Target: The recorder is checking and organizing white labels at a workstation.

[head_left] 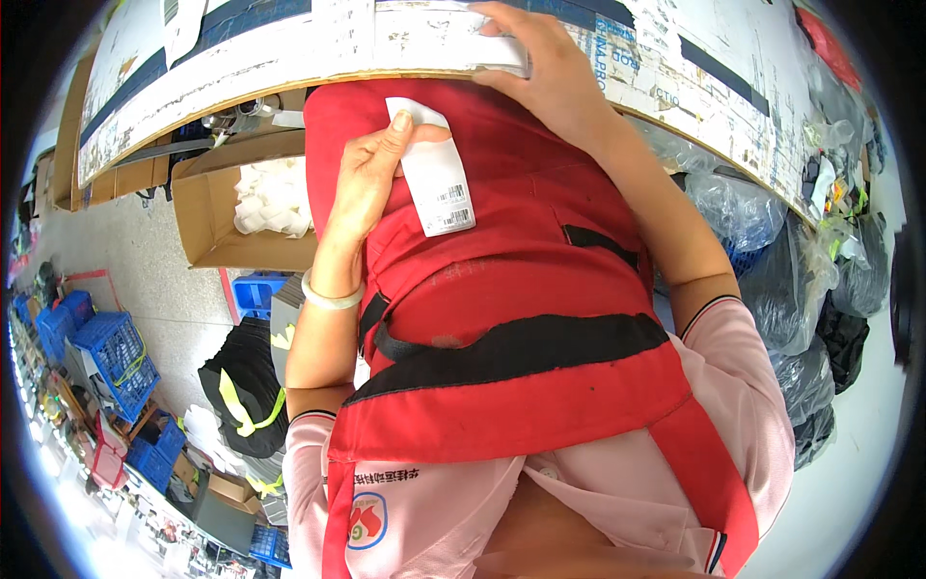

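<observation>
My left hand (pixel 371 169) is closed in front of the red apron (pixel 502 261), pinching a white label strip (pixel 429 183) under the thumb. The strip hangs down toward me, with barcodes printed near its lower end. At the near edge of the worktable (pixel 415 43), my right hand (pixel 555 72) curls its thumb and fingers round a small white bundle (pixel 506 56). That bundle looks like folded or stacked paper labels; the hand hides part of it.
Below the table at left stands a cardboard box (pixel 207 217) with white rolled pieces (pixel 272 198). Blue crates (pixel 116 362) and black caps or fabric (pixel 246 381) lie farther left. Plastic bags (pixel 786 280) crowd the right side.
</observation>
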Demonstrator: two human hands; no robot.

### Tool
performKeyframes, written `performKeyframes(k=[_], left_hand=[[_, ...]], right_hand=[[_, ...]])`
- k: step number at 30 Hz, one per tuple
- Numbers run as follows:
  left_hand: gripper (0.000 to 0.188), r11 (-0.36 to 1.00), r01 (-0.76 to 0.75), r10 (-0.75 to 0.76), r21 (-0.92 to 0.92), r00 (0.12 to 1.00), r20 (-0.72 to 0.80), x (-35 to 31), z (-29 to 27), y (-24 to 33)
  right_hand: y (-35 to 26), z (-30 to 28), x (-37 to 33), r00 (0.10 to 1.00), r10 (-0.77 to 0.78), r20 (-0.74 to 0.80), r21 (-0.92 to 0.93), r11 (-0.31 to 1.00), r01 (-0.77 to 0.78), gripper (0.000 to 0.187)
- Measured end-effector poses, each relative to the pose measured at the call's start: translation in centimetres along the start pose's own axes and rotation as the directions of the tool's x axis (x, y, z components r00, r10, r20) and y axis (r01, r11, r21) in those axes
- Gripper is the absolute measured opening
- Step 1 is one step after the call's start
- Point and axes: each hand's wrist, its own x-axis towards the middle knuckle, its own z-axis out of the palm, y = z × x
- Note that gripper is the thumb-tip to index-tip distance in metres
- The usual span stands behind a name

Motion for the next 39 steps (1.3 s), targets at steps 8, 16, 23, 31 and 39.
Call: performKeyframes(k=[8,16,23,31,39], left_hand=[[0.046,0.998,-0.003,0.002,-0.055,1.000,-0.012,0.1,0.2,-0.6],[0.040,0.995,0.012,-0.013,-0.103,1.000,-0.005,0.3,0.1,-1.0],[0.021,0.995,-0.101,0.100,-0.014,0.994,-0.039,0.9,0.6,-0.9],[0.029,0.957,-0.131,0.170,0.260,0.976,-0.134,3.5,0.7,1.8],[0.028,0.834,-0.108,0.220,0.540,0.965,-0.146,5.4,1.1,2.4]], right_hand=[[0.4,1.7,0.8,0.999,-0.003,0.040,0.004,1.000,0.003,0.058],[0.9,2.2,1.0,0.999,-0.034,-0.004,0.046,0.998,0.034,0.052],[0.6,1.7,0.9,1.000,0.008,0.024,0.055,0.998,-0.009,0.054],[1.4,-0.6,-0.4,0.987,0.163,-0.007,0.106,0.981,-0.161,0.060],[2.2,-1.4,-1.5,0.988,0.154,-0.004,0.058,0.986,-0.153,0.063]])
